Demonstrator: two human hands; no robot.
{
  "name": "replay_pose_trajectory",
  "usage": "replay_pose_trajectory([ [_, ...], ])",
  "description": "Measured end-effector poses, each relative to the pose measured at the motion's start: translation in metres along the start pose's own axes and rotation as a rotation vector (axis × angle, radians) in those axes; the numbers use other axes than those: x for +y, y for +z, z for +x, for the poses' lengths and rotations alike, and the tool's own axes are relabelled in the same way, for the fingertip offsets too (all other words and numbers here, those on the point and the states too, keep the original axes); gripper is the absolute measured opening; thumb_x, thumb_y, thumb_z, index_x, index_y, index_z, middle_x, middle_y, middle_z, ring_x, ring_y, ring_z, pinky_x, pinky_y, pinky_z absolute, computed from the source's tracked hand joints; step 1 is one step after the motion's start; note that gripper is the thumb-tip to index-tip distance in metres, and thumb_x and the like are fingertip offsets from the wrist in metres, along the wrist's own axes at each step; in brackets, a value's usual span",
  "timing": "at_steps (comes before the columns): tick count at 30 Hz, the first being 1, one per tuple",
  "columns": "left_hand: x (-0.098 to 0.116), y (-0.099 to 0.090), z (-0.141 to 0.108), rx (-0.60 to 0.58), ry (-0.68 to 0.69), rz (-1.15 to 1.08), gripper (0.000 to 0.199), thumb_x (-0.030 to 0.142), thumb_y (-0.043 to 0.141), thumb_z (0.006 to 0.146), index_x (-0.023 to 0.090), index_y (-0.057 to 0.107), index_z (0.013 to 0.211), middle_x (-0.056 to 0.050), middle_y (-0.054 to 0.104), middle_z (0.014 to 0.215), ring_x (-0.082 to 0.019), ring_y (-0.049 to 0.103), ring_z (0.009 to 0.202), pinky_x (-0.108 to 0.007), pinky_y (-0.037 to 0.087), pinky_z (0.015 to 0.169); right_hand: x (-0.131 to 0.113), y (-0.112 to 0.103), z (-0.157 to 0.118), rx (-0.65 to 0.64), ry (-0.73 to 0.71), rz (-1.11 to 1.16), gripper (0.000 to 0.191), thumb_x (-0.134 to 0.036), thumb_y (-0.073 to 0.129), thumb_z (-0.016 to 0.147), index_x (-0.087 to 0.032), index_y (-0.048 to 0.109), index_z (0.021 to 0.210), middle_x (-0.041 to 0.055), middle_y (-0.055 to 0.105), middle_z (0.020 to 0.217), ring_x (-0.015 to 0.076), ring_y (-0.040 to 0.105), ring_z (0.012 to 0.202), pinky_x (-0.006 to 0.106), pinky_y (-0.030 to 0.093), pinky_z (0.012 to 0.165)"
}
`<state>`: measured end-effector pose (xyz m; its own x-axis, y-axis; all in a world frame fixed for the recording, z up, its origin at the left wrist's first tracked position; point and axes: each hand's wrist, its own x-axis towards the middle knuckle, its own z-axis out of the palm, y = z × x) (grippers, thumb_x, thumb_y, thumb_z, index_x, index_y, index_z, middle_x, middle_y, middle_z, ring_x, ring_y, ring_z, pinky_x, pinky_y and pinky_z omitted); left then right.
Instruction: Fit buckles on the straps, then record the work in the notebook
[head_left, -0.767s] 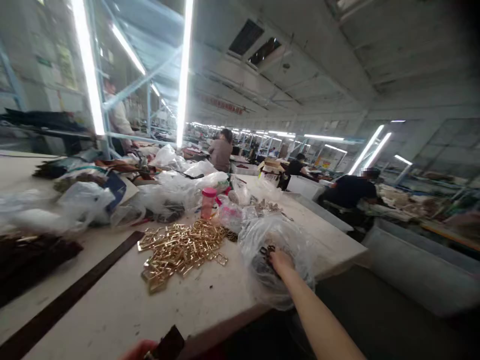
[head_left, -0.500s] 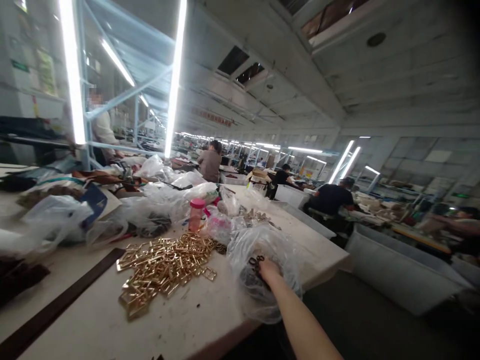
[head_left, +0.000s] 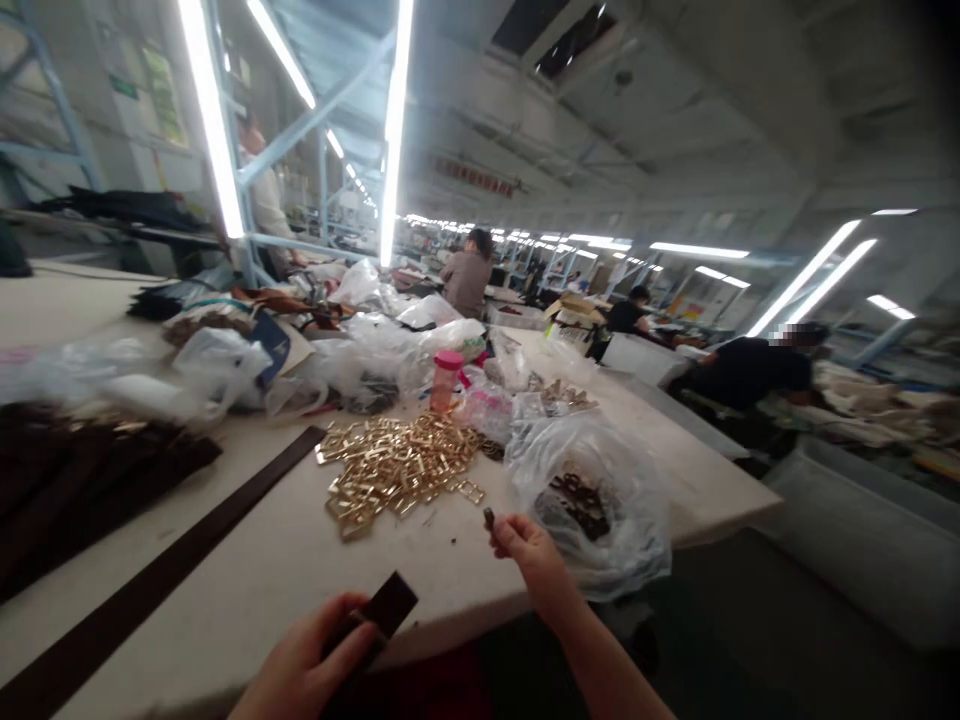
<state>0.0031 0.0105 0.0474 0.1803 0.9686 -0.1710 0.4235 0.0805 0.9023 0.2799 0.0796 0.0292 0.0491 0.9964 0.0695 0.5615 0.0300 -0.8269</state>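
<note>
Just beside the right hand (head_left: pixel 529 565), a clear plastic bag (head_left: pixel 600 530) is sagging open on the pale work surface (head_left: pixel 262 565), with dark brown pieces (head_left: pixel 577 505) lying inside it. That hand is coming away from the bag, its fingers (head_left: pixel 510 532) closing narrowly on one small dark fitting (head_left: pixel 489 518). Ahead of it and to the left, a heap of gold rectangular metal buckles (head_left: pixel 397 470) is spreading across the surface, near the hand but not touching it. The left hand (head_left: pixel 300 655) is gripping a flat dark rectangular piece (head_left: pixel 388 605) near the surface's edge, with its end sticking up out of the fingers. Ahead of the left hand, a long dark brown strap (head_left: pixel 180 545) is lying flat. Beyond the bag, a pink plastic bottle (head_left: pixel 446 380) is standing among crumpled plastic bags (head_left: pixel 360 370), and a co-worker in black (head_left: pixel 742 375) is working off to the right.
</note>
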Motion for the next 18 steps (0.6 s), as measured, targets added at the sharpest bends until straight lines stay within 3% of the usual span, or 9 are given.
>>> replay_pose_trajectory([
  [2, -0.001, 0.000, 0.004, 0.005, 0.048, -0.028, 0.029, 0.044, 0.051, 0.077, 0.021, 0.063, 0.089, -0.001, 0.070, 0.085, -0.022, 0.063, 0.082, -0.028, 0.047, 0.075, -0.025, 0.047, -0.030, -0.225, 0.153, 0.589, 0.037, -0.052, 0.054, 0.079, -0.016, 0.060, 0.079, 0.0010, 0.059, 0.069, 0.0109, 0.054, 0.061, 0.024, 0.044, 0.062],
  [3, -0.002, 0.000, 0.004, 0.011, 0.048, -0.045, 0.030, 0.043, 0.049, 0.079, 0.020, 0.062, 0.093, -0.002, 0.070, 0.090, -0.022, 0.062, 0.085, -0.028, 0.046, 0.078, -0.037, 0.065, -0.042, -0.264, 0.232, 0.790, 0.034, -0.050, 0.061, 0.075, -0.017, 0.060, 0.081, -0.0002, 0.059, 0.070, 0.0090, 0.051, 0.059, 0.022, 0.043, 0.060],
  [6, -0.005, -0.004, -0.001, 0.071, 0.025, -0.061, 0.029, 0.040, 0.049, 0.082, 0.018, 0.060, 0.097, -0.004, 0.069, 0.095, -0.021, 0.061, 0.088, -0.028, 0.044, 0.081, -0.056, 0.098, -0.060, -0.301, 0.374, 1.081, 0.039, -0.044, 0.070, 0.069, -0.021, 0.060, 0.099, -0.0016, 0.060, 0.075, 0.0068, 0.049, 0.058, 0.020, 0.041, 0.058],
  [10, -0.006, -0.005, -0.008, 0.080, 0.012, -0.056, 0.025, 0.036, 0.048, 0.083, 0.019, 0.060, 0.096, -0.002, 0.068, 0.093, -0.019, 0.060, 0.087, -0.026, 0.042, 0.079, -0.056, 0.107, -0.058, -0.348, 0.337, 0.975, 0.040, -0.043, 0.067, 0.073, -0.021, 0.063, 0.105, -0.0008, 0.062, 0.074, 0.0077, 0.049, 0.060, 0.022, 0.040, 0.063],
  [18, 0.003, -0.004, -0.006, -0.028, -0.019, 0.112, 0.023, 0.037, 0.047, 0.083, 0.021, 0.063, 0.091, 0.001, 0.067, 0.080, -0.017, 0.059, 0.073, -0.023, 0.040, 0.066, -0.047, 0.101, -0.058, -0.248, 0.222, 0.732, 0.041, -0.047, 0.065, 0.072, -0.019, 0.067, 0.101, -0.0014, 0.059, 0.066, 0.0107, 0.048, 0.059, 0.025, 0.041, 0.062],
])
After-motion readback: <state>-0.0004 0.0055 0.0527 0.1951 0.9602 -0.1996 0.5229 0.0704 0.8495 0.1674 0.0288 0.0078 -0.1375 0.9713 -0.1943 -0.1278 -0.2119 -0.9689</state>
